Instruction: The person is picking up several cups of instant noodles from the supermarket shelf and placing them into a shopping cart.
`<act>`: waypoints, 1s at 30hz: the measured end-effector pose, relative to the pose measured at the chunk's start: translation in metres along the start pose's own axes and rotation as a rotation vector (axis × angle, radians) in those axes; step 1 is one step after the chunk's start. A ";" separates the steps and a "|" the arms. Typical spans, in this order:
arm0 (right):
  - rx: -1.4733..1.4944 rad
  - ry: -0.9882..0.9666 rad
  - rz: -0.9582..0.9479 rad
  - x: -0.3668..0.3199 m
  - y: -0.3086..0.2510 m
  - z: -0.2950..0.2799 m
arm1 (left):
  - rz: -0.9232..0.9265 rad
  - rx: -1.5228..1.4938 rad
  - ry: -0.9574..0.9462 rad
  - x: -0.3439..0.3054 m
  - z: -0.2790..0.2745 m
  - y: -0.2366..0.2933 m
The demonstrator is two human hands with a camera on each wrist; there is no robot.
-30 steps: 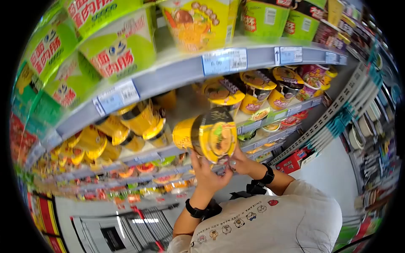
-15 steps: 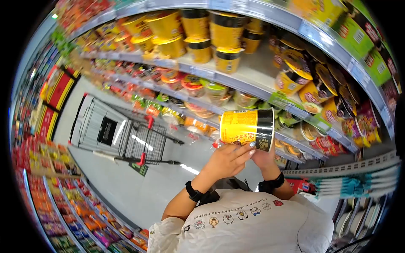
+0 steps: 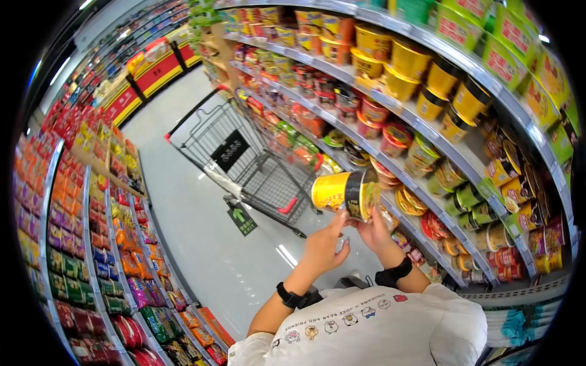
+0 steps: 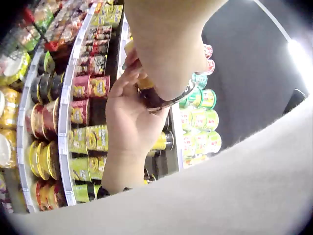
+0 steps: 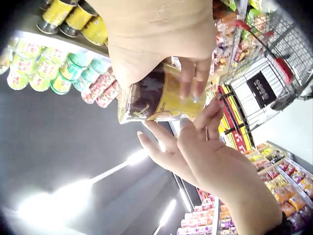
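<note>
A yellow and black instant noodle cup (image 3: 332, 192) is held tilted on its side before the chest, its black-banded rim end to the right. My right hand (image 3: 377, 233) grips it at that end; in the right wrist view its fingers (image 5: 188, 81) bend over the yellow side of the cup (image 5: 168, 95). My left hand (image 3: 323, 247) is just below the cup, fingertips at its underside and thumb standing apart. From the left wrist, the right hand (image 4: 132, 125) shows beneath the cup, which the left hand (image 4: 168, 54) mostly covers.
Shelves (image 3: 384, 94) stacked with noodle cups and bowls run along the right. A shopping cart (image 3: 259, 174) stands in the aisle beyond the hands, near a green exit sign (image 3: 242, 218) on the floor. Racks of bagged snacks (image 3: 131, 256) line the left.
The view has swung from the shelf to the aisle and cart. The cup has turned, its lid first facing me, then its side. The left fingers now lie less across it.
</note>
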State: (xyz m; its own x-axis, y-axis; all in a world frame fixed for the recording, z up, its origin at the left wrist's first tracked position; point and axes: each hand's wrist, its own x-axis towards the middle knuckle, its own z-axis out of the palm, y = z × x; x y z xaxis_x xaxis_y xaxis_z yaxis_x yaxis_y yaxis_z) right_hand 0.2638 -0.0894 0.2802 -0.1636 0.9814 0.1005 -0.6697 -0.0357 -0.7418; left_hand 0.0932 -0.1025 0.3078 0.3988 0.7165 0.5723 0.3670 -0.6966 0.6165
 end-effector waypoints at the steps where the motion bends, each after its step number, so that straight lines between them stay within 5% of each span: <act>1: 0.002 -0.076 0.037 0.009 0.017 0.015 | -0.087 0.003 -0.014 -0.009 -0.021 -0.006; 9: -0.177 -0.113 0.133 0.052 0.105 0.080 | -0.124 0.022 0.195 -0.056 -0.111 -0.063; 17: 0.020 0.129 0.513 0.092 0.137 0.094 | -0.259 0.093 0.156 -0.075 -0.125 -0.106; 22: -0.212 0.161 0.492 0.127 0.139 0.094 | -0.547 -0.088 0.166 -0.060 -0.115 -0.144; 30: -0.521 0.055 0.385 0.212 0.167 -0.029 | -0.623 -0.065 0.197 0.015 -0.052 -0.220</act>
State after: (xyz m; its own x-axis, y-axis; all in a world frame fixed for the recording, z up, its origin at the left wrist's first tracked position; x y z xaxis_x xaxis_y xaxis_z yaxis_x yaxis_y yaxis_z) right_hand 0.1389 0.1183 0.1584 -0.2754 0.9255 -0.2601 -0.1290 -0.3037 -0.9440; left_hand -0.0255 0.0635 0.2084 -0.0354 0.9826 0.1821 0.4255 -0.1500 0.8925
